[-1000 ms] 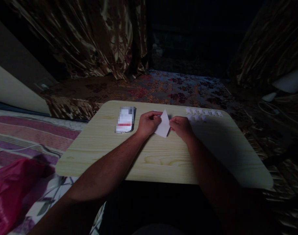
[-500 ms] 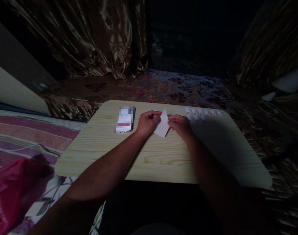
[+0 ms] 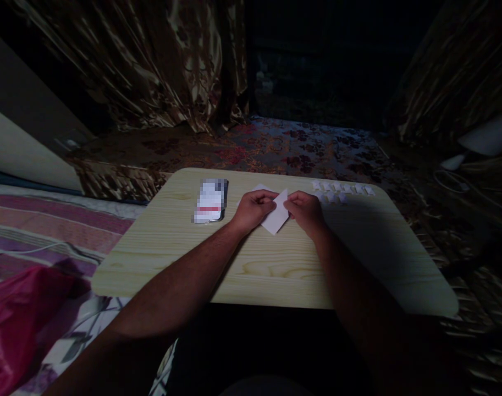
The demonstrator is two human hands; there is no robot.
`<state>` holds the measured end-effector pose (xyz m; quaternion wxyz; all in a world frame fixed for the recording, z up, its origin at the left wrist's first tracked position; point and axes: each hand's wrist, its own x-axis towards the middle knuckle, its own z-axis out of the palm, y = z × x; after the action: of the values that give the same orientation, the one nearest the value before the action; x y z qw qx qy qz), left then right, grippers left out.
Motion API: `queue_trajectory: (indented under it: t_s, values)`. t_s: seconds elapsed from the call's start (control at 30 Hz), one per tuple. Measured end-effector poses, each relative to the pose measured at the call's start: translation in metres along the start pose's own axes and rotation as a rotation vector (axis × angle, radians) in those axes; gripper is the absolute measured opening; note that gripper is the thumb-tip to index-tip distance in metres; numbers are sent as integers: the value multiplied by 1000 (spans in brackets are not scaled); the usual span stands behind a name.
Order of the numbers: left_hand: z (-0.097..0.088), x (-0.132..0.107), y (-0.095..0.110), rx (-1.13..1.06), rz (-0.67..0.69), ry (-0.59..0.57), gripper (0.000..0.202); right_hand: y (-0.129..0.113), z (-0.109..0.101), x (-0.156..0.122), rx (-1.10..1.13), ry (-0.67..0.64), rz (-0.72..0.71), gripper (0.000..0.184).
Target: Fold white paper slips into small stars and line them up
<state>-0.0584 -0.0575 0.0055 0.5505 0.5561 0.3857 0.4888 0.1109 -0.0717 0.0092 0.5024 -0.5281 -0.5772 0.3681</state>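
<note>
A folded white sheet of paper [image 3: 276, 217] is held just over the table between both hands. My left hand [image 3: 254, 209] pinches its left side, thumb on top. On the opposite edge, my right hand [image 3: 305, 209] grips the paper between thumb and fingers. Behind my left hand shows another white paper edge [image 3: 262, 187]; whether it belongs to the same sheet I cannot tell. Two rows of small folded white paper pieces [image 3: 343, 188] lie at the table's far right, beyond my right hand.
The light wooden table [image 3: 283, 275] has rounded corners. A phone [image 3: 210, 201], its screen blurred out, lies left of my hands. A striped bed [image 3: 106, 220] with a pink bag [image 3: 23, 313] and cables is at the left. Patterned curtains [image 3: 193, 66] hang behind.
The paper has turned, its top corner swinging right and its lower corner shifting slightly left. A white edge now shows behind my left hand. Both hands keep their grip.
</note>
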Motion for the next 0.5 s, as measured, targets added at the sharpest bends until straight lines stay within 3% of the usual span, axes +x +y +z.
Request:
queue_trajectory:
  t_s: [0.23,0.5]
  values:
    - [1,0,1,16,35,-7,32,-2,1,-3,4,-117,13,15]
    - [1,0,1,-112,24,-39,34,-3,-1,-3,160,-133,9,16]
